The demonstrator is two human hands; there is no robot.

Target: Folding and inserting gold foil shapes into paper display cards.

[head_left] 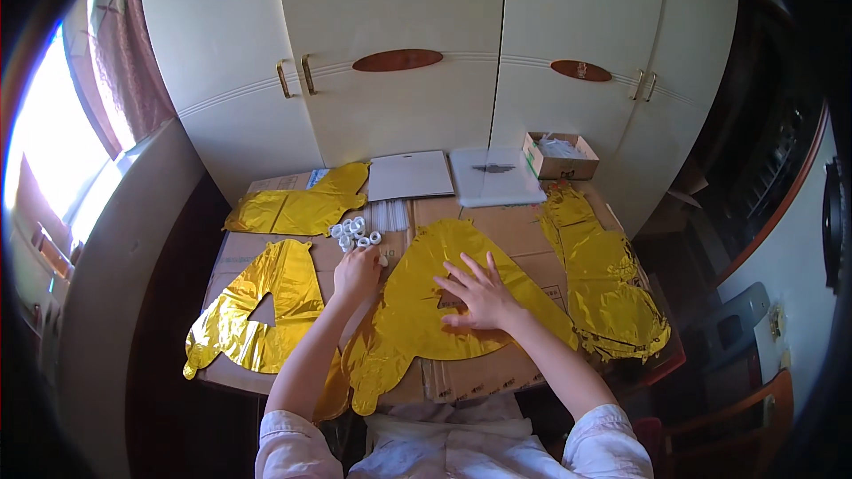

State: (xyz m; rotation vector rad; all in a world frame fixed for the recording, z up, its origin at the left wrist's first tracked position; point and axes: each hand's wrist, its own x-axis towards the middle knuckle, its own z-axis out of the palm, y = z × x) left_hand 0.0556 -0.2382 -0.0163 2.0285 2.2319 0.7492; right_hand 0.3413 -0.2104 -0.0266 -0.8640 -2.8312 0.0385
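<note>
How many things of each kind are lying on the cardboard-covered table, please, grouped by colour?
Gold foil balloon pieces: 4
Heaps of small white rings: 1
White flat packs: 2
Brown cardboard boxes: 1
Total: 8

A home room, cream wardrobe (399,44) with brass handles, curtained window (124,62), cardboard-covered table (497,222)

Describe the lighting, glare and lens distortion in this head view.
Head view: daylight from the bright window at left is blown out to white; the flat gold foil balloon under both hands glints, and the stacked gold foil balloons at right shine too; the fisheye lens bows the white cupboard doors and darkens the picture's corners; the left hand and right hand look sharp.
</note>
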